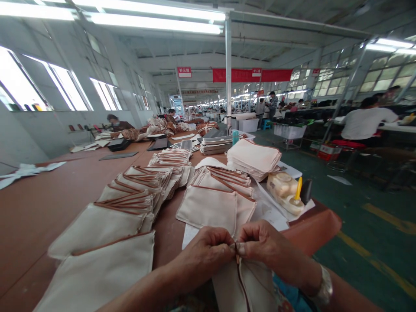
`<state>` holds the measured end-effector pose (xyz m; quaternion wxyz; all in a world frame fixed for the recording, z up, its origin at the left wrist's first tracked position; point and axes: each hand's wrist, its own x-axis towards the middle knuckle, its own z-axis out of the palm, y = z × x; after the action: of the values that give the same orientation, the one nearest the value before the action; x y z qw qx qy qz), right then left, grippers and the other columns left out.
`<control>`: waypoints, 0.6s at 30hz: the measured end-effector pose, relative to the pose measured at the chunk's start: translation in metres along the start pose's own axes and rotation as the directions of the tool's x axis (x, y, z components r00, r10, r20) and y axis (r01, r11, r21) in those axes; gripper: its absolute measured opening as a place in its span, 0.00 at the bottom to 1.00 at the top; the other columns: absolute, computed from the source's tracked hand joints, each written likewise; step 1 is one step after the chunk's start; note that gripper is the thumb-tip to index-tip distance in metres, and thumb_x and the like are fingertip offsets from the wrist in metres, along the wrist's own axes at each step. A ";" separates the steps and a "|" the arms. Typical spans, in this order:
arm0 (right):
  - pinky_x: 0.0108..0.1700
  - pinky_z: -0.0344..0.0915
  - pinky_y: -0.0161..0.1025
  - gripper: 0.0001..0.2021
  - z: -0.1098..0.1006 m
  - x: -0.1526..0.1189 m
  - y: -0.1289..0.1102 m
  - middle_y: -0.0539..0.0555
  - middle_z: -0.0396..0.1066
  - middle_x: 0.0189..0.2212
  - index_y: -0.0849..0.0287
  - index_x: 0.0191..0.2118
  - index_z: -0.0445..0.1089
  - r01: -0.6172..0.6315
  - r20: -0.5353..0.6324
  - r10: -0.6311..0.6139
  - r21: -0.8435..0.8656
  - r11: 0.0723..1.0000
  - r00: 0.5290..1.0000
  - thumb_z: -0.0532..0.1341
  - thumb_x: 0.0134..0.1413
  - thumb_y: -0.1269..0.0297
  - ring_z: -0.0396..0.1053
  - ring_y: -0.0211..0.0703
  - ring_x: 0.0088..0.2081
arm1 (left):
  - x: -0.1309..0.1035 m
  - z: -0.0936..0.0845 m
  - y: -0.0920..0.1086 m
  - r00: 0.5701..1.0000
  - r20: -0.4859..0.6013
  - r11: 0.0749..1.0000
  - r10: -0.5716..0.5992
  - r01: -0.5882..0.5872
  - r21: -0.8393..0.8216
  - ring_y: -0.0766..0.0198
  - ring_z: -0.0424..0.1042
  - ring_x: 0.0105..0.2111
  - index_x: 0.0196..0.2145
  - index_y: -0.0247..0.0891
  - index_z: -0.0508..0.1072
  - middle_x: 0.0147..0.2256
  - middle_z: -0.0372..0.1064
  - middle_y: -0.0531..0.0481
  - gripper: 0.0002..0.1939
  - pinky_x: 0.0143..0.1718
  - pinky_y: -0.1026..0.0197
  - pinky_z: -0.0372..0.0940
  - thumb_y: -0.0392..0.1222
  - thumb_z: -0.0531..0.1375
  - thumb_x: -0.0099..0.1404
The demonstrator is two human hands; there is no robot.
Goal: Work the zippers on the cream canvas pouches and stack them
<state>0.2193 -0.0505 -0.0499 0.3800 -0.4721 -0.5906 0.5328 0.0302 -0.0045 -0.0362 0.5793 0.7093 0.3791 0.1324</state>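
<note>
My left hand (211, 245) and my right hand (260, 242) meet at the lower middle of the head view. Both pinch the top end of a cream fabric piece (227, 284), one on each side of its brown-edged seam. The piece hangs down below my fingers and runs out of the frame at the bottom. Just beyond my hands lie cream pieces with brown edging (208, 208), stacked in a fan. A long overlapping row of similar pieces (110, 221) stretches along the left of them, its nearest piece (104, 273) beside my left forearm.
The brown table (29, 225) ends at a corner on the right. Near that edge stand a cream stack (253, 156), a plastic container (281, 190) and a yellow-handled tool (298, 188). Dark trays (118, 144) lie farther back. A person in a white shirt (367, 123) sits at the right.
</note>
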 end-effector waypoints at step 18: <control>0.25 0.47 0.32 0.05 0.000 0.005 -0.001 0.47 0.60 0.20 0.64 0.25 0.67 -0.038 -0.017 0.038 -0.056 0.998 0.999 0.60 0.45 0.67 0.52 0.34 0.24 | 0.001 0.006 -0.002 0.998 -0.059 1.000 -0.003 0.002 -0.017 0.69 0.50 0.24 0.28 0.31 0.72 0.21 0.56 0.56 0.10 0.24 0.65 0.45 0.42 0.58 0.55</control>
<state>0.2182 -0.0459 -0.0491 0.3611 -0.4978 -0.5933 0.5195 0.0334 -0.0080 -0.0404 0.5741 0.6996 0.3959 0.1557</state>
